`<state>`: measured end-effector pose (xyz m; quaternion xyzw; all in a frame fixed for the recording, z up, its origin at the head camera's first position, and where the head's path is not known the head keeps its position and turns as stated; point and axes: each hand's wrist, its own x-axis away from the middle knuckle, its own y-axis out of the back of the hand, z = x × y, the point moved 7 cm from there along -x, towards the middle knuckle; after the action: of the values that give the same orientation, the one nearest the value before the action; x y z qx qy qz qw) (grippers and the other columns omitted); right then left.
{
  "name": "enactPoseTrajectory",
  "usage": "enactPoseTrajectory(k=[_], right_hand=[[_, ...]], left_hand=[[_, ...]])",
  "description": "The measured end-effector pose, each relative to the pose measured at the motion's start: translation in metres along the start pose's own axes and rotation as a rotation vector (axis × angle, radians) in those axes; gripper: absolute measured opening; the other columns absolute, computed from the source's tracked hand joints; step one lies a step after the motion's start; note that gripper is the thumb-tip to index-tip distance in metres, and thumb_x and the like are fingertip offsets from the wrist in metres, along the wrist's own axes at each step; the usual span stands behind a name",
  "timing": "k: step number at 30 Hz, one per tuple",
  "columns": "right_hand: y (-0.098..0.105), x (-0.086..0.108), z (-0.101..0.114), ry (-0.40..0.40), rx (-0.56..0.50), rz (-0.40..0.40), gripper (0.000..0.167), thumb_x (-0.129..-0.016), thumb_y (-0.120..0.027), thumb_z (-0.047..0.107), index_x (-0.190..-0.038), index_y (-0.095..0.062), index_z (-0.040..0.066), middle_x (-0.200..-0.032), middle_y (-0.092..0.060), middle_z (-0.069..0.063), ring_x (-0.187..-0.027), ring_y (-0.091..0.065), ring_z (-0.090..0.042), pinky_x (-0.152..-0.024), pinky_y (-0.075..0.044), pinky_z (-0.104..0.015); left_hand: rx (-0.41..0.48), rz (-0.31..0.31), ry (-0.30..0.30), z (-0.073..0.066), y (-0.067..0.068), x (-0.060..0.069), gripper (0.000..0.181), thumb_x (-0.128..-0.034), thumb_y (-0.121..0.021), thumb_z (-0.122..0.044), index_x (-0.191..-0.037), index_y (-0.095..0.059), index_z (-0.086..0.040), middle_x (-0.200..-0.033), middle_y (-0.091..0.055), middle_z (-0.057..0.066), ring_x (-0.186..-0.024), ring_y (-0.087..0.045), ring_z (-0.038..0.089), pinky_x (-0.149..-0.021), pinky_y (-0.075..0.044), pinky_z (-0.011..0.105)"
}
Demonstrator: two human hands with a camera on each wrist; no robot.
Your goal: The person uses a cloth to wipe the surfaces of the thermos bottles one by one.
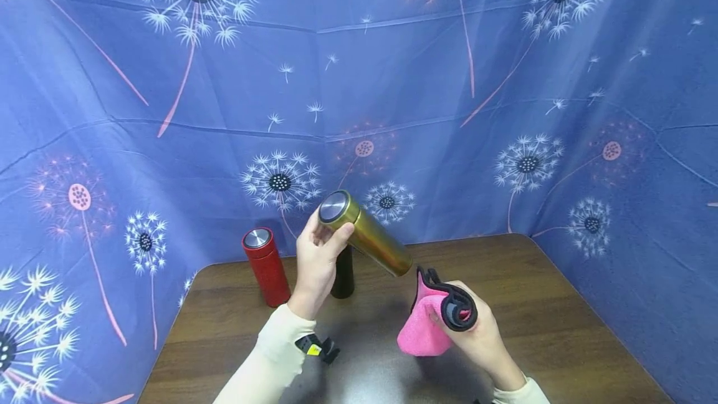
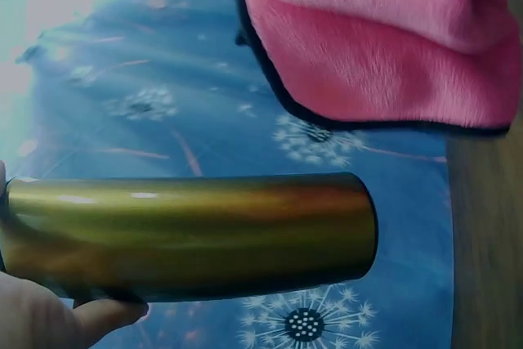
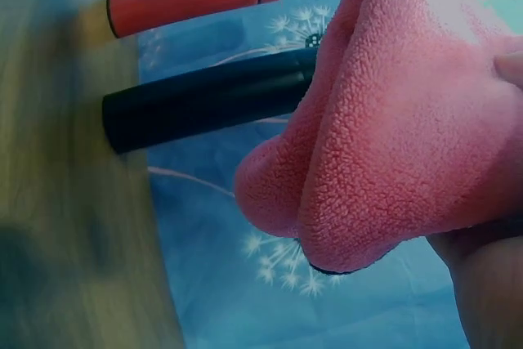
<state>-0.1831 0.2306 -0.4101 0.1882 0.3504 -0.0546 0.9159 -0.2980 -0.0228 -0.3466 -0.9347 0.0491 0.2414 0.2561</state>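
My left hand (image 1: 321, 253) grips a gold thermos bottle (image 1: 374, 237) near its silver-topped lid. The bottle is tilted above the table, its base pointing down to the right; in the left wrist view the gold thermos bottle (image 2: 196, 234) lies across the picture. With my right hand (image 1: 477, 335) I hold a bunched pink cloth (image 1: 424, 329) with black edging, just right of and below the bottle's base, apart from it. Pink plush cloth (image 3: 409, 120) fills much of the right wrist view and hides most of that hand's fingers.
A red thermos bottle (image 1: 269, 273) stands upright at the table's back left. Behind my left hand stands a black thermos bottle (image 1: 343, 276), partly hidden. The brown wooden table (image 1: 538, 304) meets a blue dandelion-print curtain (image 1: 449, 67) at the back and sides.
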Motion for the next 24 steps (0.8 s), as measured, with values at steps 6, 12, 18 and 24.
enactPoseTrajectory(k=[6, 12, 18, 24], right_hand=[[0.005, 0.009, -0.008, 0.046, -0.039, 0.003, 0.054, -0.07, -0.083, -0.012, -0.117, -0.064, 0.007, -0.104, -0.068, -0.004, -0.093, -0.064, -0.012, -0.082, -0.049, -0.019], [0.009, 0.017, -0.012, 0.083, -0.04, 0.001, 0.055, -0.068, -0.082, -0.015, -0.117, -0.065, 0.005, -0.104, -0.067, -0.006, -0.093, -0.064, -0.013, -0.083, -0.049, -0.018], [0.008, 0.026, -0.018, 0.023, -0.069, 0.024, 0.051, -0.072, -0.081, -0.014, -0.116, -0.064, 0.006, -0.104, -0.067, -0.004, -0.093, -0.064, -0.011, -0.082, -0.049, -0.019], [0.01, 0.028, -0.019, 0.046, -0.089, 0.02, 0.052, -0.071, -0.08, -0.015, -0.117, -0.065, 0.005, -0.105, -0.067, -0.007, -0.092, -0.064, -0.014, -0.081, -0.049, -0.019]], left_hand=[[-0.352, 0.083, -0.047, 0.035, -0.03, -0.024, 0.066, -0.0802, -0.086, -0.02, -0.139, -0.058, -0.013, -0.12, -0.069, 0.005, -0.109, -0.064, 0.02, -0.095, -0.051, 0.039], [-0.577, 0.145, -0.011, 0.078, -0.048, -0.037, 0.069, -0.079, -0.086, -0.036, -0.139, -0.058, -0.017, -0.124, -0.067, 0.001, -0.113, -0.063, 0.021, -0.094, -0.052, 0.049], [-0.702, 0.158, 0.065, 0.123, -0.049, -0.041, 0.077, -0.0789, -0.085, -0.043, -0.143, -0.054, -0.013, -0.127, -0.066, 0.006, -0.118, -0.061, 0.023, -0.098, -0.049, 0.049], [-0.743, 0.17, 0.096, 0.152, -0.051, -0.04, 0.079, -0.0798, -0.084, -0.043, -0.144, -0.052, -0.01, -0.124, -0.067, 0.006, -0.114, -0.062, 0.02, -0.099, -0.048, 0.042]])
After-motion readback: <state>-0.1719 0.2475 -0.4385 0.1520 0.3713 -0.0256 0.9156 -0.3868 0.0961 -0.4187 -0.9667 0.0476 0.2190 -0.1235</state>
